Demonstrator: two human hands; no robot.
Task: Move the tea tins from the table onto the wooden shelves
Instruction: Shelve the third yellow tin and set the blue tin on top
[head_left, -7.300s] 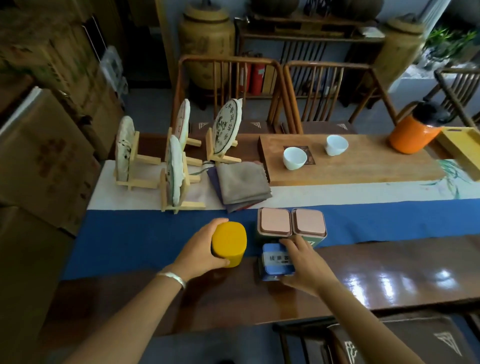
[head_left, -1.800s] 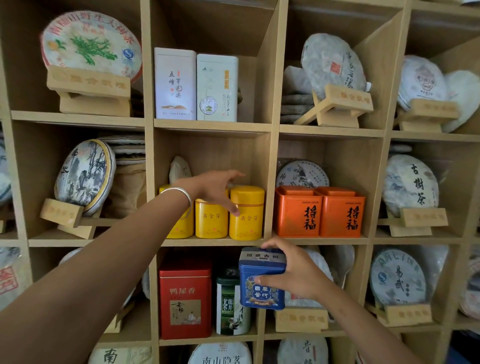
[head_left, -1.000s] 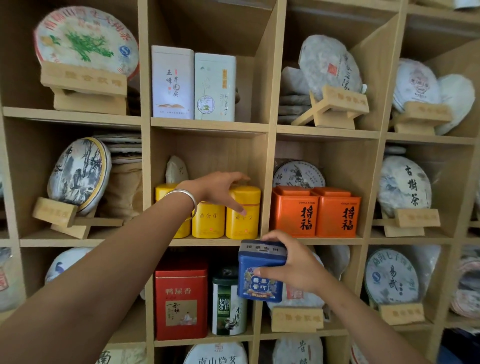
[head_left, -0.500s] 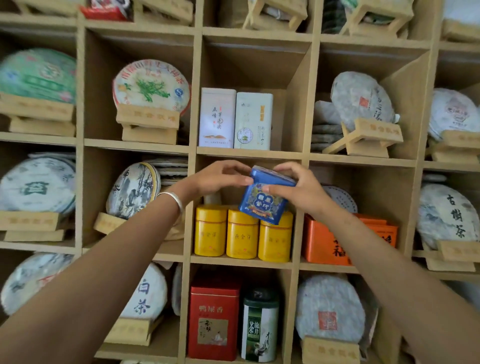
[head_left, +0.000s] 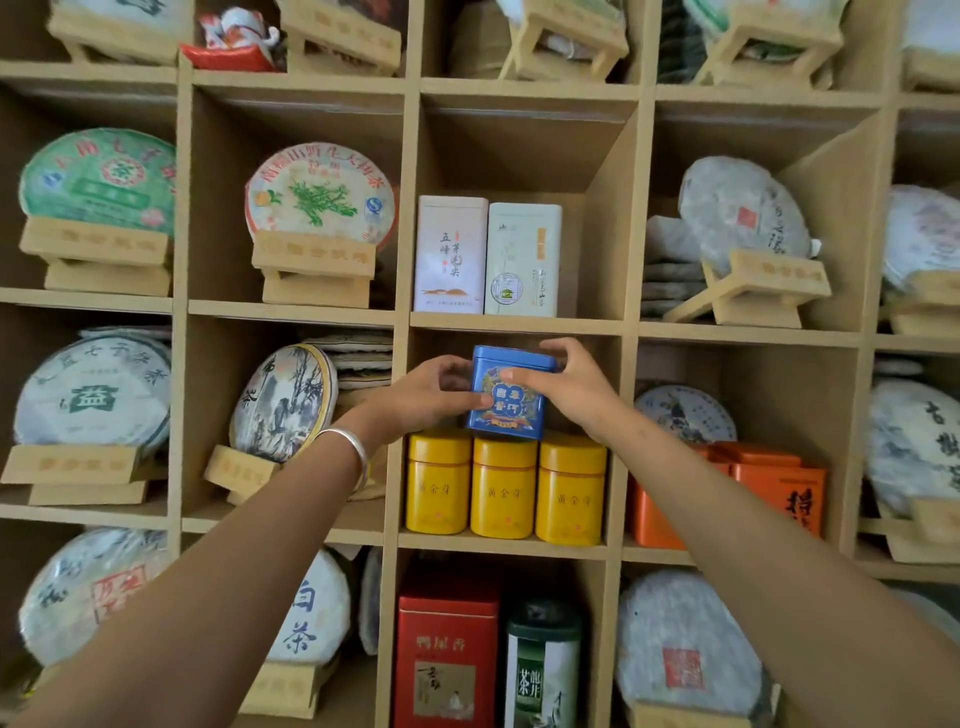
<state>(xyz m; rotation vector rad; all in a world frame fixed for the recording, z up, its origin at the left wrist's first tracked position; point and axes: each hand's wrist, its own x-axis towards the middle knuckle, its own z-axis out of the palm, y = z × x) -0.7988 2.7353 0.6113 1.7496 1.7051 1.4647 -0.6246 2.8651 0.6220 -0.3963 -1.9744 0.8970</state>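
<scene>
A small blue tea tin (head_left: 506, 400) stands upright on top of the three yellow tins (head_left: 503, 486) in the middle cubby of the wooden shelves (head_left: 514, 323). My left hand (head_left: 431, 397) grips its left side and my right hand (head_left: 563, 382) grips its right side and top edge. The tin's bottom rests on or just above the yellow lids; I cannot tell which. Its printed label faces me.
Two white tins (head_left: 485, 255) stand in the cubby above, orange tins (head_left: 748, 496) to the right, a red tin (head_left: 447, 660) and a green tin (head_left: 540, 670) below. Wrapped tea cakes on wooden stands (head_left: 314, 260) fill the other cubbies.
Both hands have turned the tilted blue tin upright and brought it down onto the tops of the yellow tins inside the cubby. The view has moved closer.
</scene>
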